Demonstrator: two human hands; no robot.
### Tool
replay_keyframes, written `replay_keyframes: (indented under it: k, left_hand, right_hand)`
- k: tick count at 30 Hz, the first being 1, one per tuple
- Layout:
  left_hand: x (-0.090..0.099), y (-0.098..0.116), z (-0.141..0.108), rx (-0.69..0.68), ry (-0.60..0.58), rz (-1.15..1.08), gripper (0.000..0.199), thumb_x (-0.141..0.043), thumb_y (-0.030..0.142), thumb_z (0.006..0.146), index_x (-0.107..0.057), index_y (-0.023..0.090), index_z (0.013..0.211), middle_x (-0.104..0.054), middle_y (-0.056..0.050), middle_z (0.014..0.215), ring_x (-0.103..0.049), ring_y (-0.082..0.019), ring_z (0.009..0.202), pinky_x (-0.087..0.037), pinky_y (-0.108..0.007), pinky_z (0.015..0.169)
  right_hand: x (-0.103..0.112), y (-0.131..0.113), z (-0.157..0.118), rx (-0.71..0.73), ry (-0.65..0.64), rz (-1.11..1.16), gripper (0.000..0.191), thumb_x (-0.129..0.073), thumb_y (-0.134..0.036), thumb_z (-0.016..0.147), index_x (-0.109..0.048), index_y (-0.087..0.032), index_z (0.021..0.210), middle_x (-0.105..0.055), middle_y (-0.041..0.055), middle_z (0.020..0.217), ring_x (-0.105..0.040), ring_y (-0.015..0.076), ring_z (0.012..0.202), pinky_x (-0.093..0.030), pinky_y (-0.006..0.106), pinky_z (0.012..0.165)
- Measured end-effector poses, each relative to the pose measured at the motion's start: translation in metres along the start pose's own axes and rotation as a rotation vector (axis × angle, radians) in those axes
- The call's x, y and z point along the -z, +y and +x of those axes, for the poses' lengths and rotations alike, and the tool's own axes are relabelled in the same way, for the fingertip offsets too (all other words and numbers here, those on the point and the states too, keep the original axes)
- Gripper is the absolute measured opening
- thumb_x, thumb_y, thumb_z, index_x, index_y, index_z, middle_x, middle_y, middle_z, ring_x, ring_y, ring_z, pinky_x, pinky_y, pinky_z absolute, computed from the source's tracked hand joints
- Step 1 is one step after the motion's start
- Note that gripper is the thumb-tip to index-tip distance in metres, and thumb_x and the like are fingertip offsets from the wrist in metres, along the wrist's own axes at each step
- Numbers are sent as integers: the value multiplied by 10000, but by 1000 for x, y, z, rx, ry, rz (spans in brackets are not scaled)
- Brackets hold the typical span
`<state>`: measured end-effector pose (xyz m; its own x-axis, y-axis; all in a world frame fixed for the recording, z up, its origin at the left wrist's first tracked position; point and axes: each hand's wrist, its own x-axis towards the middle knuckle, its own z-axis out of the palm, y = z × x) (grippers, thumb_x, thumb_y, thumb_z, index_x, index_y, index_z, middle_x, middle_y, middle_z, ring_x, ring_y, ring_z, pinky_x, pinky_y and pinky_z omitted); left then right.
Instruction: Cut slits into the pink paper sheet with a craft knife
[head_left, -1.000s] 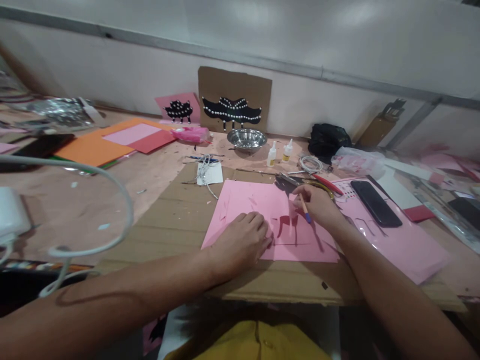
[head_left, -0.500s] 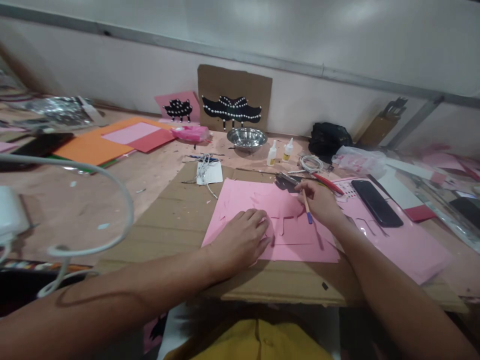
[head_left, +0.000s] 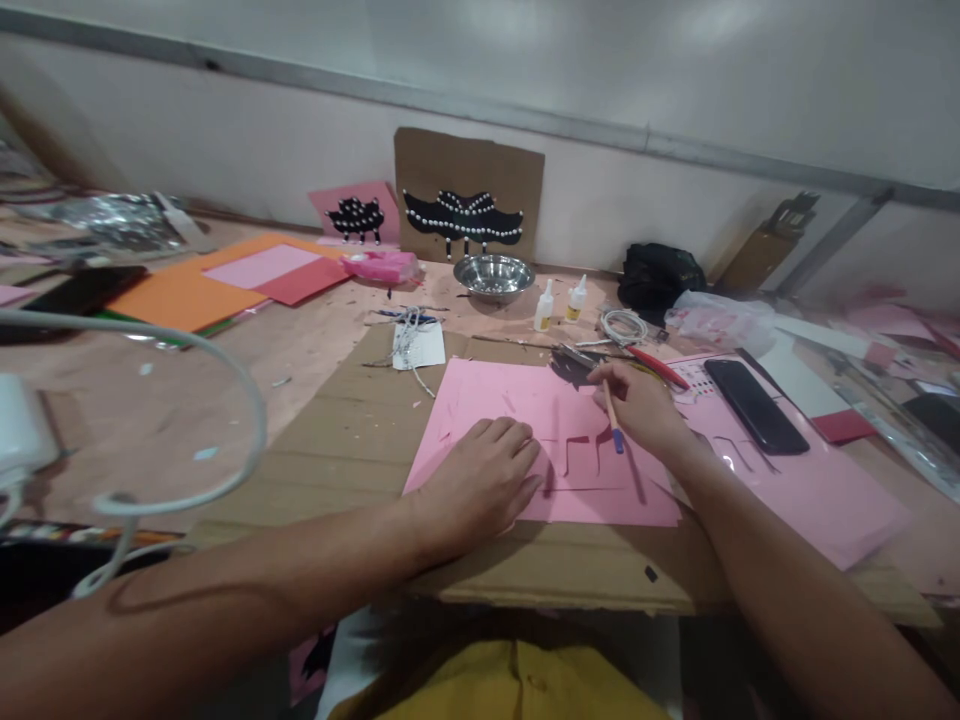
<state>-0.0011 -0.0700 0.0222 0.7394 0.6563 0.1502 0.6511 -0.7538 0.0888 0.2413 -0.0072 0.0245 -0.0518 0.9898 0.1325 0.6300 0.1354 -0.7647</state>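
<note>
My left hand (head_left: 486,475) lies on a pink sheet (head_left: 480,385), palm down with its fingers stretched out. At the sheet's right side my right hand (head_left: 637,402) is closed around a slim pencil-like stick (head_left: 611,410), light wood in colour with a blue end pointing towards me. Its far tip is hidden by the fingers. Between the hands, the pink paper shows dark outlines or cut edges of narrow, leg-like shapes. Just beyond my right fingers lies a black cut piece (head_left: 568,368), partly under a grey metal tool. The pink sheet rests on brown cardboard (head_left: 330,440).
A phone (head_left: 756,405) lies on pink sheets at right. Two small glue bottles (head_left: 544,308), a steel bowl (head_left: 493,278) and a red-handled tool (head_left: 660,368) are further back. Beaded black shapes (head_left: 465,222) stand by the wall. A white cable (head_left: 259,420) loops at left.
The pink paper between my hands looks different: a rounded shape near my right fingers no longer shows, and the leg-like outlines are more visible. My right hand shifts very slightly; my left stays put.
</note>
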Motion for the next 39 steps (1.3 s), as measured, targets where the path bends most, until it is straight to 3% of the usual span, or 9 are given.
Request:
replay_keyframes:
  k: [4,8,11,14,19,23,29,36,39]
  left_hand:
    - [-2,0,-3,-238,212,-76,202,-471,203,986,-642,134,1067,-665,-120,1108,-584,-240,1076,-468,-389,934]
    - [-4,1,-5,-626,158,-142,178,-501,184,977,-648,152,881,-690,-85,939,-618,-176,878,-489,-309,844]
    - [-5,0,-6,-723,135,-166,142,-536,201,960,-652,166,887,-705,-86,932,-631,-180,884,-496,-308,837]
    - [-5,-2,-7,-741,163,-202,129,-544,216,960,-659,165,990,-722,-95,962,-641,-179,897,-500,-315,832]
    - [1,0,-9,-663,261,-213,213,-475,233,997,-671,150,1004,-736,-94,959,-648,-185,906,-505,-334,820]
    - [-3,-1,-6,-380,326,-173,252,-432,191,1001,-666,139,1079,-735,-101,1087,-657,-201,1008,-511,-362,904]
    - [-20,-8,0,-155,129,-89,415,-511,405,992,-648,83,1216,-695,-147,1231,-629,-286,1153,-507,-427,996]
    - [-23,-6,-1,-115,54,-40,504,-501,492,984,-648,86,1245,-679,-148,1270,-603,-301,1208,-475,-420,1045]
    - [-23,-6,0,-115,53,-34,563,-510,534,969,-638,65,1254,-666,-162,1282,-585,-315,1232,-452,-429,1070]
  right_hand:
    - [3,-4,0,30,-113,-5,220,-604,-249,792,-704,-193,981,-704,47,891,-625,175,727,-512,291,606]
    - [13,-12,0,86,-287,-95,256,-614,-245,771,-712,-175,997,-711,46,915,-628,166,754,-489,265,636]
    - [18,-15,-1,94,-438,-170,276,-610,-197,747,-723,-176,998,-719,46,916,-635,171,777,-479,256,651]
    - [16,-15,-1,86,-410,-181,269,-613,-208,753,-729,-181,994,-723,50,939,-635,176,790,-476,257,654]
    - [6,-11,-1,-14,-268,-15,271,-604,-241,768,-699,-173,1013,-685,22,820,-583,146,661,-452,251,581]
    - [-3,-12,-4,-21,-210,-37,227,-596,-181,763,-703,-179,963,-689,17,800,-602,155,700,-466,265,640]
    - [-5,-18,-6,42,-169,-85,162,-631,-189,775,-706,-192,918,-717,36,840,-631,161,713,-493,276,669]
    - [5,-19,-11,174,31,75,311,-506,-443,947,-691,-200,890,-689,44,879,-626,164,790,-487,273,688]
    - [1,-25,-16,191,-22,191,365,-416,-422,983,-679,-188,887,-639,28,749,-609,147,721,-497,275,679]
